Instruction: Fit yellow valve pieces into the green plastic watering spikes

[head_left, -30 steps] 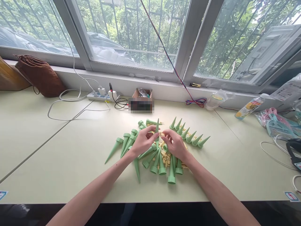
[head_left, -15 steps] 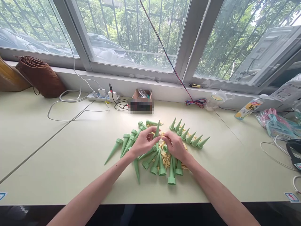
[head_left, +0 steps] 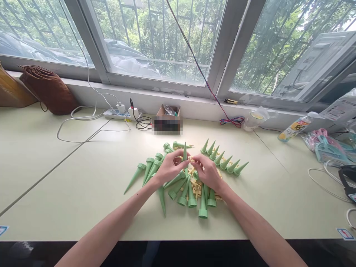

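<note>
My left hand (head_left: 170,167) is closed round a green plastic cone-shaped spike (head_left: 185,151), held upright with its tip pointing up. Close beside it, my right hand (head_left: 207,170) pinches a small yellow plastic piece (head_left: 191,159) against the spike's side; the fingers partly hide it. Under and between the hands lies a pile of small yellow pieces (head_left: 197,189). Several green spikes with ribbed caps (head_left: 151,172) lie to the left, and more capless ones (head_left: 191,198) fan out in front with open ends toward me. A slanting row of green spikes (head_left: 222,159) stands to the right.
A power strip (head_left: 122,114) with plugs and cables runs along the window sill, next to a small cardboard box (head_left: 168,111). At the right are a plastic cup (head_left: 252,119), a drink bottle (head_left: 295,127) and bagged items (head_left: 329,146). A brown bag (head_left: 48,90) lies back left.
The spike in my left hand has tilted from a slight lean to nearly upright. My right fingers have shifted slightly, and the yellow piece shows more clearly.
</note>
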